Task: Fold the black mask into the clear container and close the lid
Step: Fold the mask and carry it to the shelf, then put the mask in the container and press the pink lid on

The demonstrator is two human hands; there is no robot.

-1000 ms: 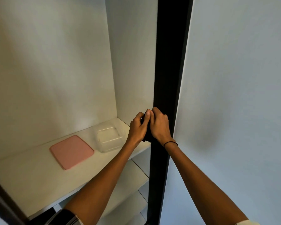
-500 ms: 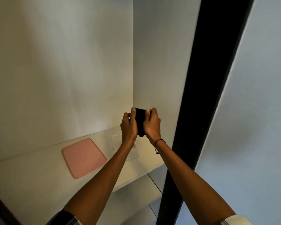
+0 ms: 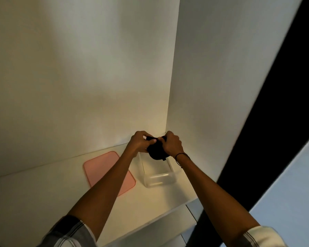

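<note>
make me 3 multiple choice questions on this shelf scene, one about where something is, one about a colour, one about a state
1. Where does the lid lie?
A. on the shelf, left of the clear container
B. on top of the container
C. on the lower shelf

2. What colour is the lid?
A. blue
B. pink
C. green

3. What state is the black mask in?
A. lying flat on the shelf
B. sealed inside the closed container
C. bunched between the left hand and the right hand, above the open container

Answers:
1 A, the lid rests flat on the same shelf, beside the container on its left.
2 B, its surface is plainly pink.
3 C, the fingers of both hands grip the mask over the container, which has no lid on.
</note>
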